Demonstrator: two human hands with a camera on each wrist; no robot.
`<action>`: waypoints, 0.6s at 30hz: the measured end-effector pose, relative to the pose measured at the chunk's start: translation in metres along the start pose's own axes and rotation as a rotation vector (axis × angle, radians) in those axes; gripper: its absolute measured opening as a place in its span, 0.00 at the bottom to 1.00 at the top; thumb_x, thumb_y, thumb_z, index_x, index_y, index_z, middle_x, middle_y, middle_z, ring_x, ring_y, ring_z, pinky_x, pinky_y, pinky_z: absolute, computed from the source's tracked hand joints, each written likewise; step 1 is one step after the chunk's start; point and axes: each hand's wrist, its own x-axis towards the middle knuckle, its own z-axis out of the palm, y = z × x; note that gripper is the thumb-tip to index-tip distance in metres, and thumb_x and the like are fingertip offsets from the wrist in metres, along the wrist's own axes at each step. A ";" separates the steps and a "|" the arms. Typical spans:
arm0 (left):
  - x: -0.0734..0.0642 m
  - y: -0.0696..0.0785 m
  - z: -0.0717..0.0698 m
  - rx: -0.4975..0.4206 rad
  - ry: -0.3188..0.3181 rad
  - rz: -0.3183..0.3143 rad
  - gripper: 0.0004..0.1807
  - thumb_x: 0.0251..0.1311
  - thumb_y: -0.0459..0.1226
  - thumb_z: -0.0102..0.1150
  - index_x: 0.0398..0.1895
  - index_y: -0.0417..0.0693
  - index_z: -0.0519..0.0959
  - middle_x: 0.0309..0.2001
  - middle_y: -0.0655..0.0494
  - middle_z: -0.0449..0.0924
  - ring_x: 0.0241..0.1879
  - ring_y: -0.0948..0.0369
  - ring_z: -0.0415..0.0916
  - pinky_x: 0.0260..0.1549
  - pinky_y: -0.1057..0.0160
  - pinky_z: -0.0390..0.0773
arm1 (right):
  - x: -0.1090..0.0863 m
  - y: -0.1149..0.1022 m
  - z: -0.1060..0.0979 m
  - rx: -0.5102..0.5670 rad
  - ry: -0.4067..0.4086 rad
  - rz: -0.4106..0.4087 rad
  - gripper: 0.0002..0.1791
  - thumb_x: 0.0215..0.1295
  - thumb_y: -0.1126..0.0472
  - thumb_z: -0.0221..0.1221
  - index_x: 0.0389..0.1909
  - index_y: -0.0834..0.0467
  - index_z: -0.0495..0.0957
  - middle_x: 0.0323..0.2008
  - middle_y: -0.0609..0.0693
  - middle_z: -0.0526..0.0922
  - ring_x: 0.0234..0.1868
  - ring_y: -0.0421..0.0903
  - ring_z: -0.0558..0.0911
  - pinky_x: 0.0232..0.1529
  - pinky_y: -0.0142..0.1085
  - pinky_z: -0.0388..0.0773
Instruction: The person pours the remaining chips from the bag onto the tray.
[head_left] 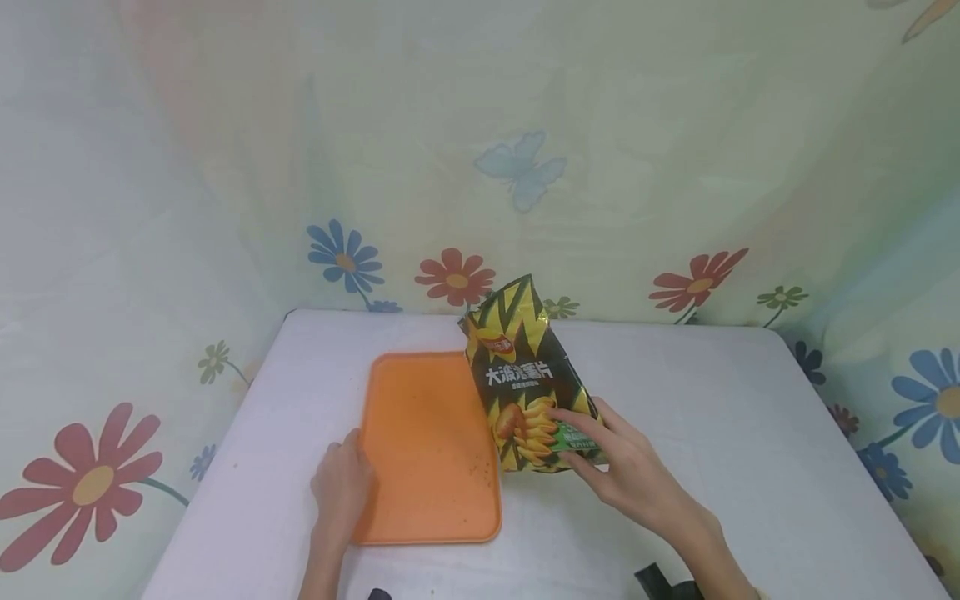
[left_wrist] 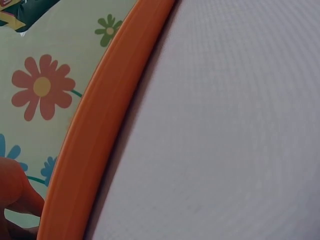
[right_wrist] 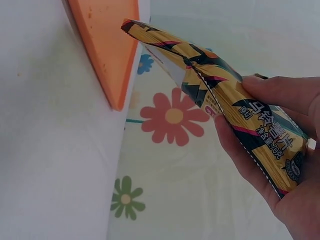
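A black and yellow potato chip bag [head_left: 528,379] is held by my right hand [head_left: 637,467], thumb on one face and fingers on the other. In the right wrist view the bag [right_wrist: 240,115] tilts away from the hand [right_wrist: 295,165], above the table. An orange tray [head_left: 427,442] lies on the table to its left, small crumbs scattered on its right part. My left hand [head_left: 341,479] grips the tray's left edge. Fingers [left_wrist: 17,187] meet the rim [left_wrist: 100,130] in the left wrist view; most of that hand is out of frame there.
A white cloth covers the table [head_left: 712,417]. Behind it hangs a flower-printed curtain [head_left: 600,208]. Dark objects poke in at the bottom edge, one black piece [head_left: 656,581] beside the right forearm. A tiny crumb lies on the cloth near the tray.
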 end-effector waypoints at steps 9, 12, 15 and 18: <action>-0.001 0.000 0.001 -0.015 0.003 -0.002 0.19 0.69 0.28 0.52 0.62 0.32 0.77 0.35 0.37 0.80 0.29 0.49 0.77 0.21 0.54 0.74 | 0.011 -0.005 -0.006 -0.037 -0.091 -0.019 0.38 0.47 0.72 0.78 0.62 0.50 0.79 0.54 0.52 0.80 0.47 0.46 0.83 0.40 0.38 0.86; 0.000 0.000 0.001 -0.015 0.011 0.004 0.19 0.69 0.28 0.52 0.61 0.32 0.77 0.35 0.37 0.80 0.29 0.49 0.77 0.21 0.54 0.74 | 0.015 -0.007 -0.008 -0.046 -0.130 -0.026 0.37 0.49 0.70 0.77 0.63 0.50 0.79 0.55 0.53 0.80 0.48 0.46 0.83 0.39 0.37 0.86; 0.000 -0.001 0.002 -0.013 0.014 0.008 0.19 0.69 0.28 0.52 0.61 0.31 0.77 0.35 0.37 0.80 0.28 0.50 0.77 0.20 0.55 0.74 | 0.019 -0.009 -0.011 -0.044 -0.180 -0.026 0.36 0.51 0.69 0.77 0.63 0.50 0.78 0.56 0.53 0.79 0.49 0.47 0.83 0.41 0.38 0.87; 0.001 -0.001 0.002 -0.016 0.011 0.007 0.19 0.69 0.28 0.52 0.62 0.31 0.77 0.35 0.36 0.81 0.28 0.50 0.77 0.20 0.55 0.74 | 0.022 -0.011 -0.012 -0.047 -0.222 -0.026 0.34 0.53 0.68 0.76 0.62 0.50 0.79 0.56 0.52 0.79 0.48 0.46 0.83 0.41 0.37 0.86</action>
